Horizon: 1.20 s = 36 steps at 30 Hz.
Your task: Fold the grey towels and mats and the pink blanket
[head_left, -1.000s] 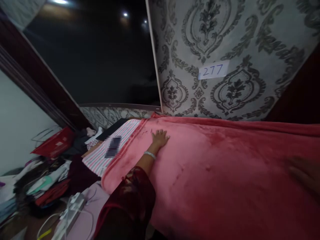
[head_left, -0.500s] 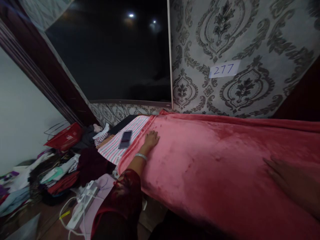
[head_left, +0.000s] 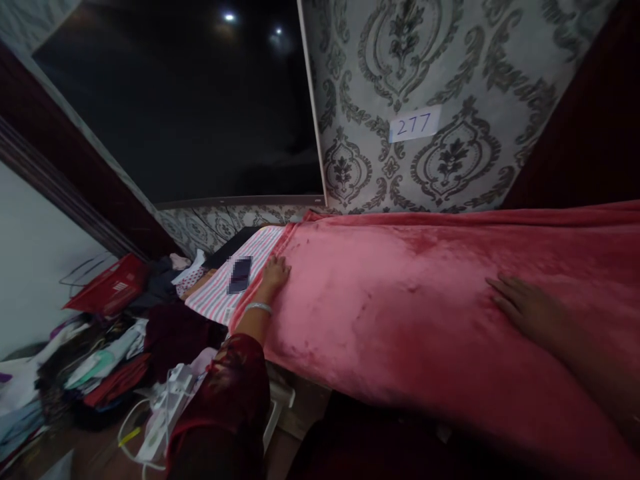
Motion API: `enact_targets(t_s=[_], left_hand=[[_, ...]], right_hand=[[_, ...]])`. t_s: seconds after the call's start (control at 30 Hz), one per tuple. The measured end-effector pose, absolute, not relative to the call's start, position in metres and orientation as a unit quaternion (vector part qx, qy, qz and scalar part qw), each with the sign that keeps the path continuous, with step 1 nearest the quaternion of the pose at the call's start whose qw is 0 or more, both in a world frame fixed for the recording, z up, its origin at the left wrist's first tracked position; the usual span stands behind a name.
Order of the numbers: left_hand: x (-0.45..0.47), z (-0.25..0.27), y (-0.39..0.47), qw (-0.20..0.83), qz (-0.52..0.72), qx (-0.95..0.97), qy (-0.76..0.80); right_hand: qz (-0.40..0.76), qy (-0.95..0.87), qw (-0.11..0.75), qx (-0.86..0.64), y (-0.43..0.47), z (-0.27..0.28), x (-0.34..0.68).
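A plush pink-red blanket (head_left: 380,293) lies spread over a long surface in front of me. My left hand (head_left: 275,272) rests on its left edge, palm down, with the fingers loosely apart; a silver bracelet (head_left: 259,307) circles the wrist. Farther right, my right hand (head_left: 525,303) lies flat on the plush, fingers stretched out toward the left. Neither hand grips anything. Beside my left hand a striped cloth (head_left: 210,290) shows from under the blanket's edge, and a dark phone (head_left: 241,275), partly pixelated, lies on it.
A large dark television (head_left: 200,107) stands against the patterned wall, which bears a paper marked 277 (head_left: 415,124). Heaped clothes (head_left: 115,363), a red basket (head_left: 110,283) and a white power strip (head_left: 165,413) with a looped cord are at the left.
The view has turned, so the wall and television sit farther left. My right hand has slid left and away from me over the blanket. My left hand stays at the left edge.
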<state>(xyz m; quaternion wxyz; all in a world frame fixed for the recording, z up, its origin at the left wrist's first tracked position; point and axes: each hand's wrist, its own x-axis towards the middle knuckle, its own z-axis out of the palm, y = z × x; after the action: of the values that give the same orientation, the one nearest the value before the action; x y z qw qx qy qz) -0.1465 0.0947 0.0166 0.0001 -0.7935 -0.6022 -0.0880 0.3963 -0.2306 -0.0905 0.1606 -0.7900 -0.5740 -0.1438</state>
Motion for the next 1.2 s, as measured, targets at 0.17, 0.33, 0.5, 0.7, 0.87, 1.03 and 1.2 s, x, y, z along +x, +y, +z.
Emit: enact_targets(t_s=[0.17, 0.33, 0.5, 0.7, 0.87, 1.03, 1.2], left_hand=[[-0.148, 0.026, 0.106, -0.014, -0.110, -0.771, -0.627], [-0.154, 0.036, 0.122, -0.038, -0.137, -0.761, -0.633], [-0.153, 0.042, 0.129, -0.049, -0.161, -0.777, -0.607], [-0.146, 0.044, 0.133, -0.039, -0.168, -0.794, -0.583], [-0.123, 0.038, 0.123, -0.053, -0.161, -0.862, -0.478], [-0.092, 0.024, 0.114, -0.093, -0.131, -0.907, -0.390], [-0.081, 0.015, 0.113, -0.084, -0.129, -0.910, -0.384]], right_hand=[[-0.123, -0.568, 0.177, -0.794, -0.231, -0.074, 0.383], [-0.112, -0.569, 0.166, -0.798, -0.232, -0.069, 0.380], [-0.114, -0.568, 0.170, -0.797, -0.234, -0.067, 0.378], [-0.117, -0.564, 0.165, -0.801, -0.234, -0.067, 0.378], [-0.131, -0.572, 0.179, -0.790, -0.233, -0.077, 0.386], [-0.134, -0.575, 0.186, -0.785, -0.233, -0.078, 0.387], [-0.134, -0.577, 0.185, -0.784, -0.234, -0.073, 0.383]])
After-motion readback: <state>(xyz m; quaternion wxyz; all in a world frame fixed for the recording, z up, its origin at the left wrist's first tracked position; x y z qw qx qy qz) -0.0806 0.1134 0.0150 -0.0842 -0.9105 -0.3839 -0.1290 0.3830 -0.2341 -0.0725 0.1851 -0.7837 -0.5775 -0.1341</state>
